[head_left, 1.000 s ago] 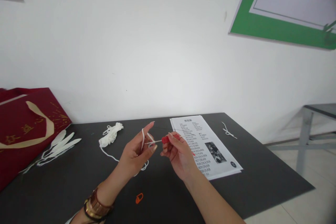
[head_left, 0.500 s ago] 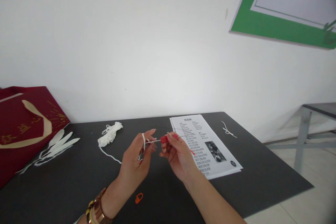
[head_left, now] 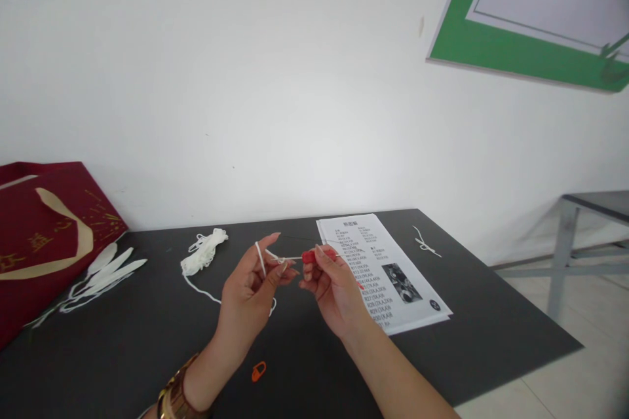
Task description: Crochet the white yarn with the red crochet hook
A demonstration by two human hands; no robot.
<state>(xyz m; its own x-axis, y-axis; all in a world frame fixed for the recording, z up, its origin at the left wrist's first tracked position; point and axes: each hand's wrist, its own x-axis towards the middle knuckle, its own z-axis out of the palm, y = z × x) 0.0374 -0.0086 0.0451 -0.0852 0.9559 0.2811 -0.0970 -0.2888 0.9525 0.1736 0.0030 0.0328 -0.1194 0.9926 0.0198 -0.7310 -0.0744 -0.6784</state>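
Observation:
My right hand (head_left: 331, 285) is closed round the red handle of a crochet hook (head_left: 308, 256), whose thin metal shaft points left. White yarn (head_left: 261, 258) runs over the raised index finger of my left hand (head_left: 253, 281). The thumb and fingers of that hand pinch the yarn by the hook's tip, where a small loop sits. A yarn tail hangs below the pinch. From my left hand the strand trails back to a loose white skein (head_left: 204, 252) on the black table. Below my hands lies an orange stitch marker (head_left: 258, 371).
Printed pattern sheets (head_left: 413, 321) lie under and beyond my right hand. A tied scrap of white yarn (head_left: 426, 242) is farther right. At the left stand a dark red bag (head_left: 54, 209) and flat white yarn bundles (head_left: 105, 273). A white wall (head_left: 295, 111) rises behind the table (head_left: 491, 327).
My left index finger has lifted and stretched upward, drawing the yarn into a wider span near the hook tip. The left hand has turned slightly; my right hand stays almost in place.

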